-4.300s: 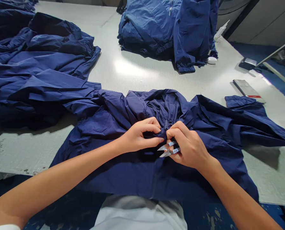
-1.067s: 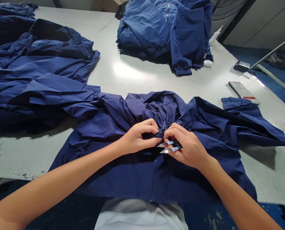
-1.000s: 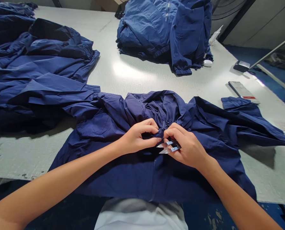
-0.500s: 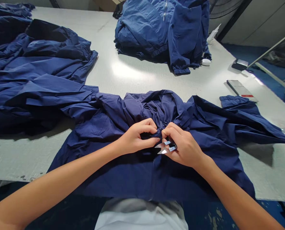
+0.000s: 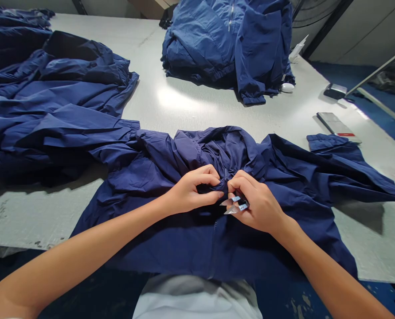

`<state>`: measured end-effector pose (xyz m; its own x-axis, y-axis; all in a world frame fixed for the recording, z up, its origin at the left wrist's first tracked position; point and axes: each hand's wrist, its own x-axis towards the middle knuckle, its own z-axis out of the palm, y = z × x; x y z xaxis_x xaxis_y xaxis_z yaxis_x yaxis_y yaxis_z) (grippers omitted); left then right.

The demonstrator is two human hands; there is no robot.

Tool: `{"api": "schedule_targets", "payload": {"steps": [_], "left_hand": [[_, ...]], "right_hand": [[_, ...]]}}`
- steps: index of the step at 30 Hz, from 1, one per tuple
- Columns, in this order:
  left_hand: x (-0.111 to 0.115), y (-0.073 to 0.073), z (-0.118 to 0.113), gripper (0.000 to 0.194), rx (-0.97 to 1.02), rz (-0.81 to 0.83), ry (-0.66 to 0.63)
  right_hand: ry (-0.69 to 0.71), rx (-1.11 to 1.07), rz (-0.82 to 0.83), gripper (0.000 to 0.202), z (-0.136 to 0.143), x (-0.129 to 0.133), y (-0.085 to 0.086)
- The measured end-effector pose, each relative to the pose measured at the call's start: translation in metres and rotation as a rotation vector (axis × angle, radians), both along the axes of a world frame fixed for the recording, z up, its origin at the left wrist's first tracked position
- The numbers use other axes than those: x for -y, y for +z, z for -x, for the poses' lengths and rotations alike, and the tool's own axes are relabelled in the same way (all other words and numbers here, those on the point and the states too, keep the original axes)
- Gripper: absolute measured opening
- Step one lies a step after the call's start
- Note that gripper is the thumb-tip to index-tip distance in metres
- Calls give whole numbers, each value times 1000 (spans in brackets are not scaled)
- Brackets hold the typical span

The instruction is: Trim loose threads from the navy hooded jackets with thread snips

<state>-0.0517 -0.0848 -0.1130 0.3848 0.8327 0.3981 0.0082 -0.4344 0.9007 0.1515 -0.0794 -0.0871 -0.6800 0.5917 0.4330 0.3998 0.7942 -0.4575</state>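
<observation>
A navy jacket [image 5: 180,241] lies spread in front of me with its sleeves out to both sides and its zip line running down the middle. My left hand [image 5: 197,188] pinches the bunched fabric near the top of the zip. Close beside it, my right hand [image 5: 255,199] grips the same gathered cloth between thumb and forefinger. Thread snips [image 5: 235,205] are tucked in the right palm, their blades pointing left and apart. A small pale strip, perhaps the zip's end, shows just above the fingertips.
More navy garments [image 5: 67,97] are heaped at the left of the white table [image 5: 147,102]. A folded navy jacket stack [image 5: 200,48] sits at the back. On the right lie a flat grey box [image 5: 337,125], a small dark box [image 5: 335,91] and a white oval object [image 5: 287,87].
Both hands keep their hold on the jacket fabric with hardly any movement. The whole view has shifted slightly, so everything appears a little further right and lower.
</observation>
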Motion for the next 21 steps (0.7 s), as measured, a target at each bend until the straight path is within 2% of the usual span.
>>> {"api": "schedule_targets", "payload": {"steps": [4,12,17,21], "left_hand": [[-1,0,1,14,64,66,7],[-7,0,5,20,337,431,-5],[-5,3,5,23,402,534,14],[-5,7,6,22,438,555,2]], "right_hand": [[-15,-42,-39,11,-1,0,1],[-214,-91,-96,17,-2,-3,8],[-193,-51,-119,19,-3,-3,10],[-219,-27,-143,22,-4,-2,10]]}}
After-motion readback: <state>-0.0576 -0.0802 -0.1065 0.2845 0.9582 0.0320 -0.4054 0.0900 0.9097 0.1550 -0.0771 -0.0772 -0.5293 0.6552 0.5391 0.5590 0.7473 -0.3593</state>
